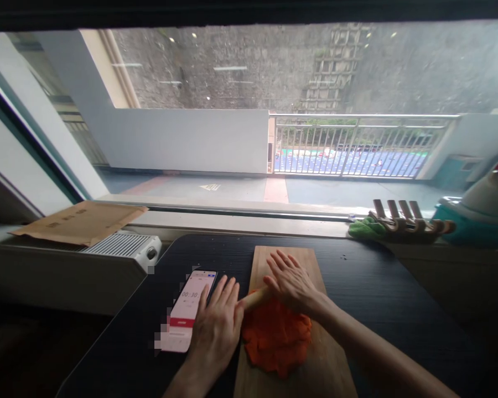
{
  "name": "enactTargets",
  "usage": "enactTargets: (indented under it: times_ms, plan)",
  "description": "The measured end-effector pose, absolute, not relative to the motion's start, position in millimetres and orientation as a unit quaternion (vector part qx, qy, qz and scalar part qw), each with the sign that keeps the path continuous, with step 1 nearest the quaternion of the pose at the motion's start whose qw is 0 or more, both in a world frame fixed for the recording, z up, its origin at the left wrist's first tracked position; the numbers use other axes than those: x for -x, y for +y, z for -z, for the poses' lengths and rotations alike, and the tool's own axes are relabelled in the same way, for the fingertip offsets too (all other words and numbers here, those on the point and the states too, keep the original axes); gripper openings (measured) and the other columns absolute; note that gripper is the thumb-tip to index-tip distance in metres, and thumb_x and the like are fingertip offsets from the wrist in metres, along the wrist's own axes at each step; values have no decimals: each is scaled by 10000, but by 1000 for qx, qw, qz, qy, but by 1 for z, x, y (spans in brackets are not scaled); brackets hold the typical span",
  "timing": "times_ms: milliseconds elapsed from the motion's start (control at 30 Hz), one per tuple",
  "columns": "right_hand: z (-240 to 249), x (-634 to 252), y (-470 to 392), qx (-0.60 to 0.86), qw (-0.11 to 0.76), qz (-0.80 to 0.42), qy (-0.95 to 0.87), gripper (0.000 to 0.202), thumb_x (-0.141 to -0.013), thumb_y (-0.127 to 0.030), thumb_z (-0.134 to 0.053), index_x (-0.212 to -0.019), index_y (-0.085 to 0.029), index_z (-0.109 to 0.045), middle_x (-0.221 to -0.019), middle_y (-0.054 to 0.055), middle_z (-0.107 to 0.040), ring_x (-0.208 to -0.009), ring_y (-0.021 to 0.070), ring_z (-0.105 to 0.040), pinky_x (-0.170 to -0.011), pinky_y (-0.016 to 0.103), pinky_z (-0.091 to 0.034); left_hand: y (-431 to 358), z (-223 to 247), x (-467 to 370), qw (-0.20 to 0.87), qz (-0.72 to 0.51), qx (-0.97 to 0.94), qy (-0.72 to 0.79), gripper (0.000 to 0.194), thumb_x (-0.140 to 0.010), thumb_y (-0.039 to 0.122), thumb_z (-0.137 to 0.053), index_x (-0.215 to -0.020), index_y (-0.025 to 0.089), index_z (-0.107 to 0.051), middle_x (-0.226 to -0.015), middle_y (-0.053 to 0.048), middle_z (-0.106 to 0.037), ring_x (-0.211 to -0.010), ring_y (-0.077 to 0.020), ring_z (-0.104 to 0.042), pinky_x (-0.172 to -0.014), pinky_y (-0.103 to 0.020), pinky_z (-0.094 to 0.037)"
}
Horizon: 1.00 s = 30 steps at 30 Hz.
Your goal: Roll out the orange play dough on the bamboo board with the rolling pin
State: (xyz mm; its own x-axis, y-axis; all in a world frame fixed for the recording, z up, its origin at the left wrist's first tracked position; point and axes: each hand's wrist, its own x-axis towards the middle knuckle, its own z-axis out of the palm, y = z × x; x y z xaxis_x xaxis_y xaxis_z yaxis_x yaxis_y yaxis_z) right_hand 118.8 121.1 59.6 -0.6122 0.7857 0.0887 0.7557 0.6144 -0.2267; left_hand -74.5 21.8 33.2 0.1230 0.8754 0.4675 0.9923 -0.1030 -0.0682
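Note:
An orange, flattened piece of dough (pixel 278 337) lies on a long wooden board (pixel 311 381). Across its far edge runs a light wooden rolling pin (pixel 254 299). My left hand (pixel 218 320) rests over the pin's left end, fingers stretched forward and open, beside the phone. At the other end, my right hand (pixel 288 279) presses flat on the pin with its fingers spread, hiding that end. Left of my left hand, a phone (pixel 186 309) lies face up, showing a timer with a red button.
The board sits on a dark table (pixel 377 309). Beyond stands a window sill (pixel 249 220) with a green cloth (pixel 367 228), a rack (pixel 406 221) and a teal container (pixel 465 218) at right. A brown envelope (pixel 83 221) lies on a white radiator (pixel 126 246) at left.

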Motion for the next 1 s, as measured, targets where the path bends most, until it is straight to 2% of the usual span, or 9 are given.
enactTargets:
  times_ms: [167, 233, 367, 500, 600, 700, 833, 933, 1000]
  plan:
    - [-50, -177, 59, 375, 78, -82, -920, 596, -950, -473, -339, -1457, -163, -309, -1506, 92, -311, -1398, 235, -273, -1135, 443, -270, -20, -20, 64, 236, 174, 793, -534, 447, -903, 269, -412, -1326, 154, -501, -1379, -57, -523, -1251, -198, -510, -1130, -382, -241]
    - [-55, -167, 72, 401, 72, -87, -909, 551, -960, -431, -330, -1438, -158, -354, -1502, 93, -327, -1394, 232, -281, -1139, 432, -262, -4, -29, 59, 205, 173, 774, -574, 433, -910, 276, -394, -1299, 145, -531, -1349, -76, -554, -1235, -231, -525, -1105, -426, -284]
    - [-65, -131, 112, 474, 74, -88, -873, 562, -970, -402, -302, -1400, -52, -400, -1494, 172, -318, -1405, 280, -237, -1138, 442, -245, 37, -50, 53, 148, 150, 700, -682, 424, -928, 288, -357, -1213, 97, -605, -1273, -159, -604, -1218, -314, -535, -1054, -554, -321]
    - [-58, -157, 82, 440, 78, -87, -890, 570, -953, -422, -351, -1425, -102, -371, -1498, 132, -321, -1401, 259, -255, -1146, 444, -242, 7, -37, 53, 172, 152, 759, -609, 429, -922, 300, -369, -1264, 130, -567, -1323, -99, -576, -1233, -269, -525, -1055, -489, -351]
    - [-52, -181, 54, 412, 69, -104, -902, 595, -946, -487, -334, -1446, -165, -339, -1507, 90, -304, -1396, 243, -274, -1146, 451, -247, -16, -22, 54, 219, 165, 789, -550, 477, -905, 307, -413, -1351, 150, -475, -1405, -70, -495, -1264, -230, -496, -1096, -426, -308]
    - [-58, -161, 75, 457, 65, -108, -881, 585, -956, -444, -318, -1432, -108, -358, -1508, 131, -305, -1407, 245, -244, -1158, 431, -206, 5, -26, 54, 205, 159, 754, -603, 478, -914, 290, -377, -1332, 85, -487, -1374, -123, -520, -1261, -281, -496, -1048, -494, -350]
    - [-71, -121, 119, 489, 66, -115, -862, 601, -967, -443, -260, -1404, -51, -389, -1496, 184, -314, -1411, 272, -224, -1138, 442, -227, 41, -40, 54, 170, 141, 709, -670, 485, -931, 297, -322, -1265, 21, -542, -1314, -189, -560, -1240, -328, -509, -1027, -567, -346]
    - [-69, -134, 106, 467, 59, -117, -875, 591, -957, -448, -302, -1414, -83, -385, -1506, 148, -302, -1415, 255, -217, -1150, 427, -200, 20, -28, 53, 214, 161, 733, -625, 458, -916, 287, -361, -1268, 62, -550, -1315, -145, -574, -1234, -289, -520, -1049, -500, -342]
    - [-65, -149, 88, 436, 57, -119, -890, 605, -946, -468, -332, -1446, -129, -332, -1522, 103, -277, -1424, 234, -188, -1165, 421, -161, -3, -15, 53, 254, 175, 760, -572, 457, -900, 262, -403, -1319, 112, -507, -1378, -89, -524, -1259, -228, -499, -1104, -414, -280]
